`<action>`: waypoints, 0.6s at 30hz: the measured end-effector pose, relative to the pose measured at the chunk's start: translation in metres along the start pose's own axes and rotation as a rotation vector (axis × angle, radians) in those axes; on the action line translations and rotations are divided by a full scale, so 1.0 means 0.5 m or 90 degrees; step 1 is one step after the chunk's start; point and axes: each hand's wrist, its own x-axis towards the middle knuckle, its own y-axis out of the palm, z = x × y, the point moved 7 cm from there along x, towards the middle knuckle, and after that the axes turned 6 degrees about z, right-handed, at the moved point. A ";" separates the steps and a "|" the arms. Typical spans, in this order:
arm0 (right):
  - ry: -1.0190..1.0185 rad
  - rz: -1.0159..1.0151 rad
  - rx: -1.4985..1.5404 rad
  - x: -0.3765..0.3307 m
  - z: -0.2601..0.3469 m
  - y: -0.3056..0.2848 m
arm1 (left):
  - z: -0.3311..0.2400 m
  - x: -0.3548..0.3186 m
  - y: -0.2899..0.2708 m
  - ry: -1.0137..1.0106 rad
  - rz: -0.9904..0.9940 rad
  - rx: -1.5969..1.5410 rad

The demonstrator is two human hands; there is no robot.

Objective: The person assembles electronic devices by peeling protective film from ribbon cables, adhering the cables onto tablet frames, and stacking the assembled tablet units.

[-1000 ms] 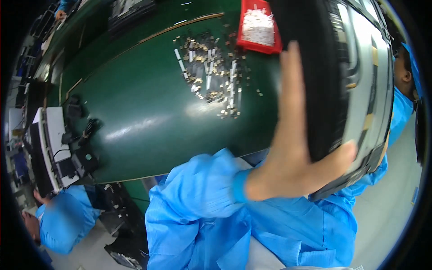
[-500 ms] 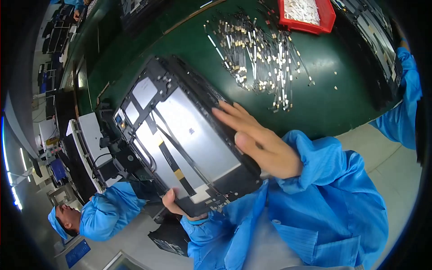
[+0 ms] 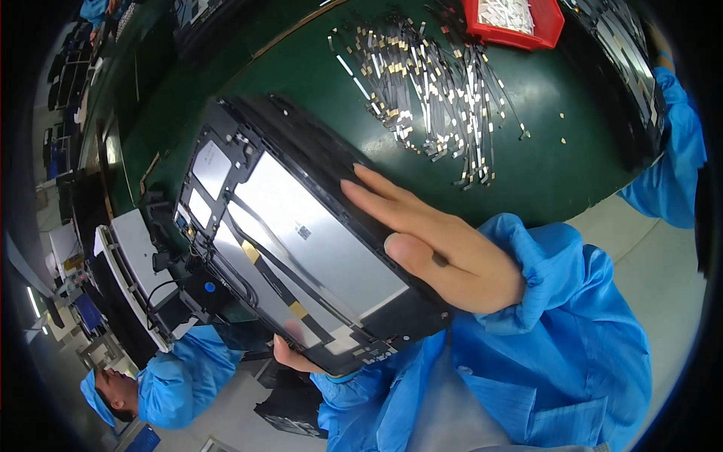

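Observation:
A stack of black tablet-like device frames point(image 3: 301, 230), tilted, is held between my two hands in front of my body. Its top piece has a large silver plate, smaller silver panels at the far end and dark flat cables with gold patches running along it. My left hand point(image 3: 295, 357) grips the near left edge; its thumb shows, while the other fingers are hidden beneath. On the right, my right hand point(image 3: 444, 252) presses along the stack's long side, fingers extended and thumb bent near the top edge. Beyond lies a spread-out pile of thin flat cables point(image 3: 437, 90).
A red bin point(image 3: 548, 30) of small white pieces stands at the far edge of the green table point(image 3: 538, 181). More device frames point(image 3: 621, 56) lie at right beside a blue-sleeved arm point(image 3: 670, 113). At left are a black fixture point(image 3: 177, 290) and a co-worker in blue point(image 3: 188, 377).
The stack has shifted slightly left and tilted more, showing more of its right side. Both hands keep hold and move with it. The view has also shifted a little.

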 end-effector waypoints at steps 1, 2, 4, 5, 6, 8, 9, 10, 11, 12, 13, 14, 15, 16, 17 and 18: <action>0.005 0.013 -0.004 0.007 0.002 -0.003 | 0.006 0.001 -0.001 0.000 -0.021 -0.006; 0.006 0.012 0.005 0.014 0.003 -0.009 | 0.007 0.006 0.008 -0.003 0.030 0.032; 0.028 -0.004 0.068 0.009 -0.016 -0.021 | 0.000 -0.005 -0.012 0.018 0.052 0.085; 0.030 0.003 0.065 0.006 -0.013 -0.030 | -0.005 -0.011 -0.029 0.033 0.021 0.105; 0.016 0.004 0.005 0.000 -0.006 -0.042 | -0.003 -0.012 -0.051 0.038 0.013 0.094; 0.024 -0.053 -0.062 -0.012 0.015 -0.082 | -0.034 -0.006 -0.110 0.161 -0.095 0.381; 0.046 -0.109 -0.069 -0.020 0.026 -0.107 | -0.048 -0.004 -0.133 0.217 -0.147 0.526; 0.138 -0.167 -0.037 -0.022 0.024 -0.132 | -0.066 -0.008 -0.145 0.277 -0.204 0.676; 0.211 -0.180 -0.088 -0.016 0.035 -0.153 | -0.079 -0.015 -0.142 0.334 -0.260 0.827; 0.197 -0.178 -0.233 -0.004 0.039 -0.167 | -0.079 -0.015 -0.147 0.332 -0.261 0.821; 0.183 -0.179 -0.378 0.003 0.041 -0.183 | -0.070 -0.006 -0.147 0.306 -0.228 0.766; 0.188 -0.186 -0.383 0.009 0.028 -0.197 | -0.061 0.001 -0.146 0.281 -0.195 0.711; 0.169 -0.170 -0.497 0.023 0.015 -0.200 | -0.054 0.004 -0.146 0.260 -0.167 0.659; 0.153 -0.158 -0.613 0.030 0.009 -0.200 | -0.044 0.011 -0.141 0.236 -0.135 0.604; 0.157 -0.162 -0.617 0.035 0.000 -0.199 | -0.033 0.017 -0.136 0.213 -0.105 0.549; 0.199 -0.170 -0.675 0.042 -0.010 -0.200 | -0.022 0.026 -0.127 0.189 -0.071 0.494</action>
